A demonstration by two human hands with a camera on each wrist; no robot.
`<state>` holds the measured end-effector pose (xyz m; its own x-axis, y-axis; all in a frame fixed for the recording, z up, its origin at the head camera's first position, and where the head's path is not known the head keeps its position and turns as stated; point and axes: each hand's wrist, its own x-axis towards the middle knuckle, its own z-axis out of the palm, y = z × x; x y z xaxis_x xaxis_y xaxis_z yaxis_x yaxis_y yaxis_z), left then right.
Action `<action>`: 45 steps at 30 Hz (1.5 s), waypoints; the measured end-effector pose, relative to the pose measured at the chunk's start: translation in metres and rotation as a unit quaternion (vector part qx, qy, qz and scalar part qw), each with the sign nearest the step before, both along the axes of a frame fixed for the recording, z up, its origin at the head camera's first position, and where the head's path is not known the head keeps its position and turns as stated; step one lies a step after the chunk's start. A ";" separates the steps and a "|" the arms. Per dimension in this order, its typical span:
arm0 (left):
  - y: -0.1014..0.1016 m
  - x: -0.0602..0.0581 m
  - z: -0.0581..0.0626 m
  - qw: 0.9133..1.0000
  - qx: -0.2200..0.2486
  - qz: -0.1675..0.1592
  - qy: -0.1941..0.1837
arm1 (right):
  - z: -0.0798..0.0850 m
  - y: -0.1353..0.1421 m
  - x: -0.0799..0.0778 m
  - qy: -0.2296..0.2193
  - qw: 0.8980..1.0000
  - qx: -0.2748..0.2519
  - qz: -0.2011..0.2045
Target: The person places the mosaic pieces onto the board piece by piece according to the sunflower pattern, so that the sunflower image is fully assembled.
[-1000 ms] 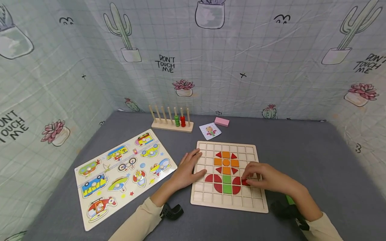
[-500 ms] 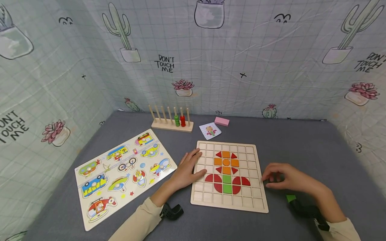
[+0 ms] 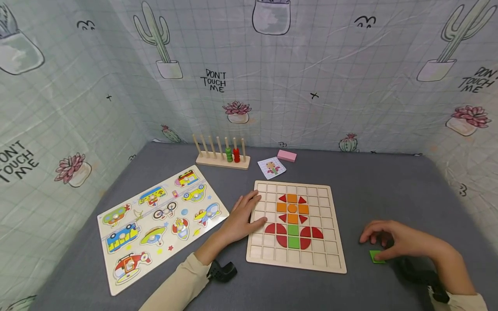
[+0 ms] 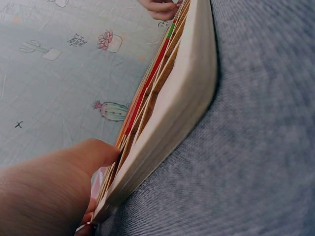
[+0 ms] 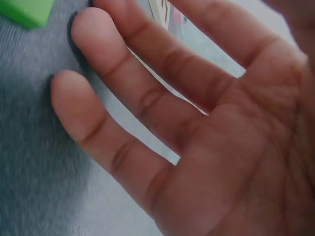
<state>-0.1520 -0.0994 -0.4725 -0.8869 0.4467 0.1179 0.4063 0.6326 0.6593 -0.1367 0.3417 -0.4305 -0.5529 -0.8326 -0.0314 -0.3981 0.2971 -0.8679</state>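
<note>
A wooden grid board [image 3: 272,255] lies on the grey table in the head view. Orange squares with an orange circle [image 3: 292,208], small red triangles, green squares [image 3: 293,242] and red quarter-circles [image 3: 317,233] sit in its cells. My left hand [image 3: 244,220] rests on the board's left edge, thumb over the top, fingers extended. To the right of the board, my right hand [image 3: 406,242] is over a loose green square [image 3: 372,255]. Its thumb overlaps that piece; whether it touches cannot be told. In the right wrist view its fingers are bent loosely, apart from the green piece [image 5: 27,11].
A vehicle knob puzzle [image 3: 167,252] lies at the left. Behind stand a peg rack [image 3: 208,162] with green and red beads, a small pattern card [image 3: 262,165] and a pink block [image 3: 286,156]. A cactus-print cloth [image 3: 319,116] hangs behind the table.
My right hand has let go of a red quarter-circle in the board and moved right to the loose green square. The left hand has stayed on the board's edge.
</note>
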 end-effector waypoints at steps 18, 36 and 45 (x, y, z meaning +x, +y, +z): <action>0.000 0.000 0.000 1.000 0.000 0.000 -0.003 | -0.001 -0.001 0.003 0.015 1.000 0.012 -0.009; 0.000 0.001 -0.002 1.000 -0.001 0.002 0.001 | -0.009 -0.033 0.004 0.150 0.988 -0.003 -0.046; 0.000 0.000 -0.001 1.000 -0.005 0.004 0.004 | -0.004 -0.066 0.004 0.159 0.986 -0.042 -0.038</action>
<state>-0.1521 -0.0996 -0.4735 -0.8891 0.4415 0.1205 0.4068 0.6419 0.6500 -0.1329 0.2754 -0.4348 -0.5839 -0.7813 0.2206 -0.6334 0.2685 -0.7258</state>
